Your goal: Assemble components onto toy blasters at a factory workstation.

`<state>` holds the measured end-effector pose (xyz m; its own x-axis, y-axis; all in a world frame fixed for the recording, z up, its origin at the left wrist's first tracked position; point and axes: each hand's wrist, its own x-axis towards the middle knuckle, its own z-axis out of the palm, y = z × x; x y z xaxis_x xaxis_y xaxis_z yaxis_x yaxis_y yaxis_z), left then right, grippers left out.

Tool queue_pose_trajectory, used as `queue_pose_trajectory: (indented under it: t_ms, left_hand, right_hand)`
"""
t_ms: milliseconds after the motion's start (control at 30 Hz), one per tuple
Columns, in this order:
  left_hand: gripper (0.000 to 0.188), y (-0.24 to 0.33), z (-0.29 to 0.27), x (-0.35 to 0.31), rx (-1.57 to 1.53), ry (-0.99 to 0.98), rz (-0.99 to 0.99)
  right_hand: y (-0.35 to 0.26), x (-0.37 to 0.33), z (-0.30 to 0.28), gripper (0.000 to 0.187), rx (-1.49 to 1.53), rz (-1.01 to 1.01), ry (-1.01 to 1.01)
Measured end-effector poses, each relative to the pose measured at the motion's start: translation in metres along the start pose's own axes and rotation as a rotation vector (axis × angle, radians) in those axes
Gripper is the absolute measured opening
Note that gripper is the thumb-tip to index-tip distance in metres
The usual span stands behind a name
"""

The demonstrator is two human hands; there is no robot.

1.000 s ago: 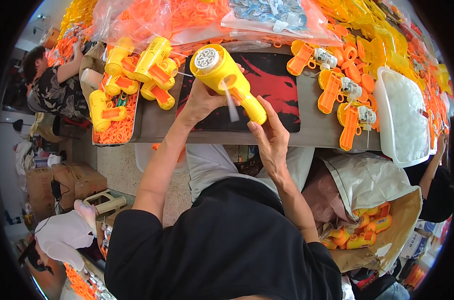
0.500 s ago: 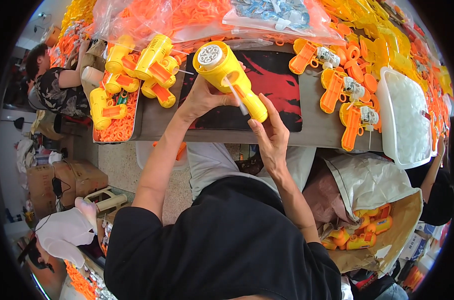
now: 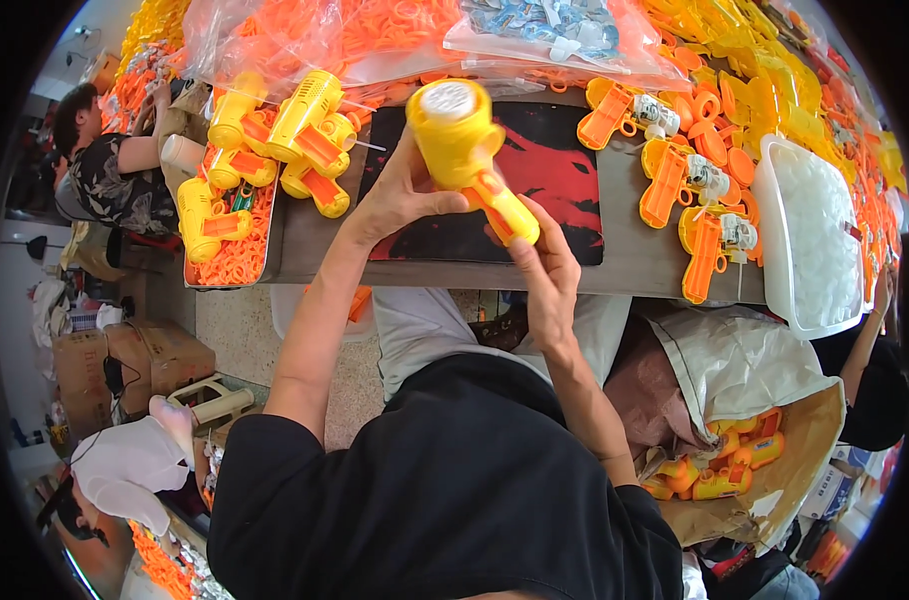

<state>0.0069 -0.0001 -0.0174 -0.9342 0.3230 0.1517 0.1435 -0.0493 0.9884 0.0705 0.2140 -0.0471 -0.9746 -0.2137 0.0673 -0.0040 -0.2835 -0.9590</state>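
Both hands hold one yellow toy bubble gun (image 3: 453,145), tilted above a black-and-red mat (image 3: 550,160). Its round white nozzle points up and is smeared by motion; an orange trigger shows on the handle. Around the barrel's left side is my left hand (image 3: 405,195), its thumb across the body and the other fingers hidden behind. My right hand (image 3: 547,255) grips the lower end of the handle between thumb and fingers. To the left, several yellow bubble guns (image 3: 310,115) are heaped over a tray of small orange rings (image 3: 237,270).
Right of the mat lie several orange-and-yellow gun halves (image 3: 665,185) with small motor units. Beyond them stands a white tub (image 3: 780,270) of pale parts. Bags of orange pieces (image 3: 395,40) line the back. An open sack (image 3: 815,440) of yellow guns sits lower right; people work nearby.
The bubble gun has turned and swung slightly to the right, its nozzle blurring. A thin pale strip visible at its side before no longer shows. Both hands keep their hold.
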Motion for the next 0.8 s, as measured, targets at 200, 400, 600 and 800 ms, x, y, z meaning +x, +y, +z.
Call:
queue_pose_trajectory:
  t_ms: [200, 400, 600, 800]
  left_hand:
    - [0.077, 0.0, 0.029, -0.018, -0.332, 0.247, -0.199]
    - [0.067, 0.02, 0.026, -0.014, 0.083, 0.351, -0.002]
    - [0.073, 0.047, 0.042, 0.004, 1.105, 0.139, 0.27]
    - [0.062, 0.043, 0.062, 0.009, 1.071, 0.135, 0.223]
  right_hand:
    - [0.008, 0.003, 0.005, 0.043, 0.583, 0.187, -0.045]
    - [0.002, 0.006, -0.01, 0.054, -0.382, -0.178, 0.289]
    - [-0.049, 0.047, -0.02, 0.078, -0.675, -0.47, -0.043]
    - [-0.041, 0.054, -0.027, 0.061, -0.427, -0.272, -0.143]
